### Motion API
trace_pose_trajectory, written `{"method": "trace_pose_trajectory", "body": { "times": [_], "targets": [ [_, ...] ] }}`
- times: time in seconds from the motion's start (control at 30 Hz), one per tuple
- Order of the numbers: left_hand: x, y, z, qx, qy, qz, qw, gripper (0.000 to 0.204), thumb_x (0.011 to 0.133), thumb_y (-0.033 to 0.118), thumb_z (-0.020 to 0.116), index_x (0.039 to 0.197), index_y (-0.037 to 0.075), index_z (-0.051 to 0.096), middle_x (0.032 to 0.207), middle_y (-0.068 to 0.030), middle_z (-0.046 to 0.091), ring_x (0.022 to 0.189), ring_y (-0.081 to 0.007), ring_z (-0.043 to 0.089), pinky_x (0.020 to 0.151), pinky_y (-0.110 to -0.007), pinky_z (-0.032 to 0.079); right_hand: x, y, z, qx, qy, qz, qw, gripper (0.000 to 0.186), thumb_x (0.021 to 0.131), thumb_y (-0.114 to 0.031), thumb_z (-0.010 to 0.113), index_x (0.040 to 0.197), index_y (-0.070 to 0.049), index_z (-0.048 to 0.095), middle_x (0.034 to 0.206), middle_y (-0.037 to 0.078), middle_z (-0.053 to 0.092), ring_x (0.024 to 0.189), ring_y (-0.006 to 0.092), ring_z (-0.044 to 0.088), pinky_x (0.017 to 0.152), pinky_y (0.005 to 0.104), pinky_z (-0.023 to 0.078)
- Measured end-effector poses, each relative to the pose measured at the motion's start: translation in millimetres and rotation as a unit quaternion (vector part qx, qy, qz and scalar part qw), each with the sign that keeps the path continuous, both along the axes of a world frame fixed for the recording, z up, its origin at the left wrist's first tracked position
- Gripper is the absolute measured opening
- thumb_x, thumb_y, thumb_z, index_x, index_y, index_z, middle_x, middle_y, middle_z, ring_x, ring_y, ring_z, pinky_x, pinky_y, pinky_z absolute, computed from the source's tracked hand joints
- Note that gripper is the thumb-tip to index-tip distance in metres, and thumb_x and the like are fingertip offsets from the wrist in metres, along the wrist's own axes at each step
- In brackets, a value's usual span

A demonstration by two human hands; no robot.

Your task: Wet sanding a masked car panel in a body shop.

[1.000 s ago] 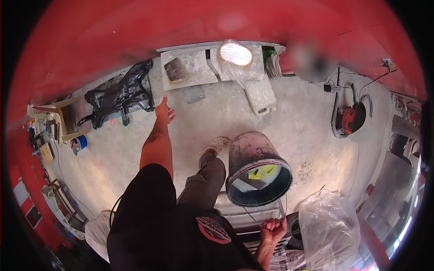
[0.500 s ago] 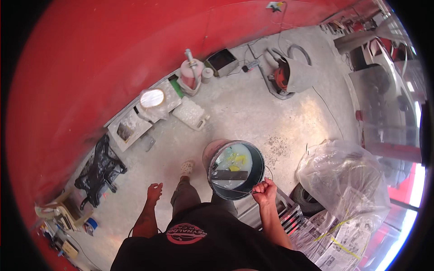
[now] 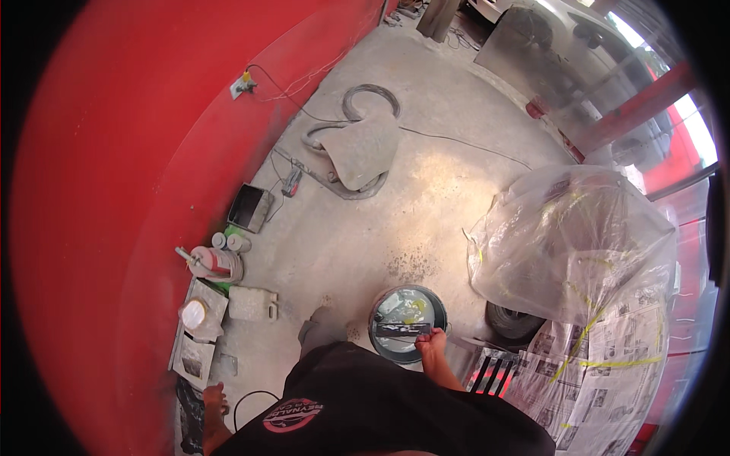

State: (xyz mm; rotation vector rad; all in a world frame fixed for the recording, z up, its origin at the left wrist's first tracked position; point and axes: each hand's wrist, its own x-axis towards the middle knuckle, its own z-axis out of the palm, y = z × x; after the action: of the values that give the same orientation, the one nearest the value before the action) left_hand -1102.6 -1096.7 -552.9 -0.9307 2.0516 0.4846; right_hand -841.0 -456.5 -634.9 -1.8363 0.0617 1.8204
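Observation:
My right hand [image 3: 432, 346] is closed around the thin wire handle of a dark bucket [image 3: 440, 310], at its near right rim. The bucket hangs upright in front of my right side; whether it touches the floor I cannot tell. Inside are cloudy pale liquid, yellow pieces [image 3: 417, 306] and a long dark flat block [image 3: 397, 330]. My left hand [image 3: 215, 397] hangs at my left with its fingers loosely bent, holding nothing. It is nearest in view to a black plastic part [image 3: 190, 414] on the floor, well below it or beside it.
Along the red wall [image 3: 152, 152] stand a pale jug [image 3: 253, 303], a pink container [image 3: 217, 262] and a dark open box [image 3: 249, 207]. A hose [image 3: 372, 91] and cord lie ahead. Plastic sheeting [image 3: 563, 235], a tire [image 3: 511, 323] and newspaper masking [image 3: 608, 365] are at right.
The view has turned to the right and moved ahead, and the wall things now sit further left and lower. My right hand still carries the bucket; my left hand has swung lower and left.

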Motion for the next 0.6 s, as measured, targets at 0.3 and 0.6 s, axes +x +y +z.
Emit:
{"method": "trace_pose_trajectory", "body": {
  "times": [0.3, 0.6],
  "targets": [
    [-391.7, 105.8, -16.7, 0.372, -0.086, -0.057, 0.922, 0.039, 0.091, 0.03, 0.063, 0.12, 0.005, 0.055, 0.107, -0.0207, 0.064, 0.091, -0.0311, 0.066, 0.082, -0.046, 0.053, -24.7, 136.2, -12.9, 0.001, -0.163, -0.179, 0.97, 0.011, 0.078, -0.019, 0.047, 0.087, -0.013, 0.045, 0.074, 0.008, 0.047, 0.052, 0.0244, 0.043, 0.042, 0.0368, 0.033],
    [-721.4, 927.0, 202.2, 0.32, 0.486, -0.464, 0.668, 0.053, 0.097, 0.035, 0.057, 0.134, -0.002, 0.052, 0.129, -0.021, 0.059, 0.121, -0.0311, 0.057, 0.102, -0.041, 0.045, -38.1, 270.3, -34.7, -0.034, -0.286, -0.18, 0.94, 0.02, 0.075, -0.021, 0.058, 0.076, -0.003, 0.048, 0.067, 0.015, 0.055, 0.058, 0.0331, 0.052, 0.056, 0.0443, 0.044]
  ]
}}
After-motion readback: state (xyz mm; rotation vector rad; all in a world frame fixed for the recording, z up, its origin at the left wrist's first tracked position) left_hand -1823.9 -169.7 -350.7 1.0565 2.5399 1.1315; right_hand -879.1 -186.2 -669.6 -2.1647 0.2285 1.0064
